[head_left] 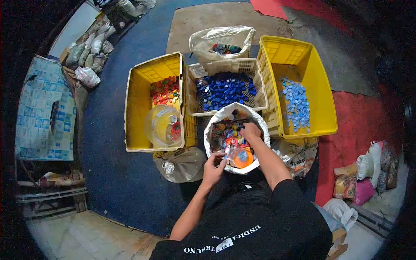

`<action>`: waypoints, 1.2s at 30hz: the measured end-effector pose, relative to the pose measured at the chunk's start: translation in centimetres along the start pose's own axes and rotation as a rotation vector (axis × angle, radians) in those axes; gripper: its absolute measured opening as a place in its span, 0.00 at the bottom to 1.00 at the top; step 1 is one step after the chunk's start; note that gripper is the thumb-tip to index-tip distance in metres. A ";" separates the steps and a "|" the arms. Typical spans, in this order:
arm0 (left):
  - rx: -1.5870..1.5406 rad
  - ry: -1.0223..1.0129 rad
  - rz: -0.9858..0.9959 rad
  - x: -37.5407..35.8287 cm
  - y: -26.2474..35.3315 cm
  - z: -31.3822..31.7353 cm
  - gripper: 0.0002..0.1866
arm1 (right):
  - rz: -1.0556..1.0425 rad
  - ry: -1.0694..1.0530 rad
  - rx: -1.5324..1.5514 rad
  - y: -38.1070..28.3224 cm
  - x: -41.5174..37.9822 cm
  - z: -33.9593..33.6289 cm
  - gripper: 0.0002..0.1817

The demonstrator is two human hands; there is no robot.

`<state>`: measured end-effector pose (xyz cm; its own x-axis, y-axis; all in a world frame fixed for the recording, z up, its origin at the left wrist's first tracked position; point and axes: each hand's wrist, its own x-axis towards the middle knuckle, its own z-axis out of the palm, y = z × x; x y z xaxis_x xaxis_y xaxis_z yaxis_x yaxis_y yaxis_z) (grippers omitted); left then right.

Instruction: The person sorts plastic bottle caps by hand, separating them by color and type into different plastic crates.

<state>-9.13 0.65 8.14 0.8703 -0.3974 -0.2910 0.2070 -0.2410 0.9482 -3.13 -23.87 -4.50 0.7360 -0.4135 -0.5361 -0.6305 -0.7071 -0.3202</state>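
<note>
A white sack (264, 130) with a rolled rim stands in front of me, holding mixed bottle caps (229, 134) of many colours. My right hand (251, 131) reaches over its right rim, fingers curled down at the caps; what they grip is hidden. At the front left rim, my left hand (212, 170) has thumb and forefinger close together around something too small to make out. Near it in the sack lie a large orange lid (243, 159) and a clear plastic piece with light blue in it.
A yellow crate (132, 104) at left holds red and yellow caps and a clear round container (158, 125). Dark blue caps (225, 91) fill a white basket (261, 89). Light blue caps (297, 104) lie in the right yellow crate (323, 95). Another sack (199, 41) stands behind.
</note>
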 end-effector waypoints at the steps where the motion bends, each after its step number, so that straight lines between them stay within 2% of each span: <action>1: -0.027 -0.001 -0.021 -0.3 0.0 0.2 0.13 | -0.013 0.092 0.042 0.0 -0.5 -0.1 0.16; 8: -0.023 0.009 -0.005 -1.5 -0.2 0.9 0.14 | -0.089 0.101 0.052 -0.1 -0.4 0.0 0.17; 10: -0.139 0.024 0.033 -1.3 0.1 1.0 0.17 | -0.075 0.057 0.023 -0.5 -0.2 -0.4 0.17; 12: -0.092 0.009 -0.028 -1.0 0.7 0.8 0.19 | -0.109 0.056 -0.027 -0.3 -0.5 -0.5 0.15; 14: -0.067 -0.013 -0.028 -0.1 -0.9 0.8 0.19 | -0.145 0.079 0.060 0.2 -1.5 -0.7 0.14; 15: -0.139 -0.039 -0.077 0.4 -1.0 1.0 0.19 | -0.179 -0.047 0.248 0.5 -2.2 -1.2 0.15; 16: -0.211 -0.064 -0.126 0.9 -1.1 1.1 0.20 | -0.183 -0.039 0.245 0.7 -3.0 -1.5 0.15; 18: -0.315 -0.055 -0.158 1.2 -1.3 1.9 0.20 | -0.123 -0.226 1.053 1.7 -5.5 -1.2 0.18; 19: -0.442 -0.066 -0.251 1.6 -1.1 2.1 0.20 | -0.126 -0.219 1.055 3.0 -6.1 -0.8 0.18; 21: -0.736 -0.050 -0.463 2.3 1.3 3.7 0.21 | -0.267 -0.954 1.980 6.1 -7.1 -0.6 0.17; 22: -0.727 -0.070 -0.465 2.6 1.9 4.3 0.21 | -0.273 -0.932 1.993 5.8 -9.1 -2.1 0.17; 24: -0.923 -0.207 -0.584 3.0 2.6 5.5 0.19 | -0.065 -0.585 1.994 2.9 -15.6 -7.9 0.16; 25: -0.964 -0.251 -0.611 3.3 1.8 6.1 0.18 | -0.040 -0.533 2.006 2.9 -16.8 -8.5 0.18; 26: -0.947 -0.277 -0.619 3.6 1.0 6.8 0.18 | -0.097 -0.558 2.043 3.7 -17.3 -8.2 0.17; 28: -1.017 -0.317 -0.639 3.9 0.4 8.1 0.19 | -0.049 -0.468 2.059 4.7 -18.0 -7.3 0.17; 29: -1.026 -0.350 -0.666 4.3 -0.5 8.5 0.20 | -0.112 -0.432 2.057 5.9 -17.8 -6.4 0.17; 32: -0.832 -0.384 -0.644 2.4 4.4 9.5 0.22 | -0.098 -0.356 2.149 8.0 -20.2 -7.7 0.17; 33: -0.881 -0.408 -0.736 3.2 3.0 9.7 0.24 | -0.002 -0.293 2.154 9.0 -20.6 -7.3 0.18; 34: -0.870 -0.423 -0.742 3.1 3.3 10.0 0.24 | -0.003 -0.273 2.165 9.8 -21.3 -6.8 0.18; 36: -0.862 -0.389 -0.848 3.2 4.3 11.0 0.25 | 0.070 -0.338 2.294 10.9 -22.3 -6.7 0.18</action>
<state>-10.38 -11.42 9.85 0.1647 -0.6691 -0.7247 0.9827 0.0479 0.1791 -24.76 -26.23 9.15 0.8085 -0.1528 -0.5683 0.0358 0.9767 -0.2117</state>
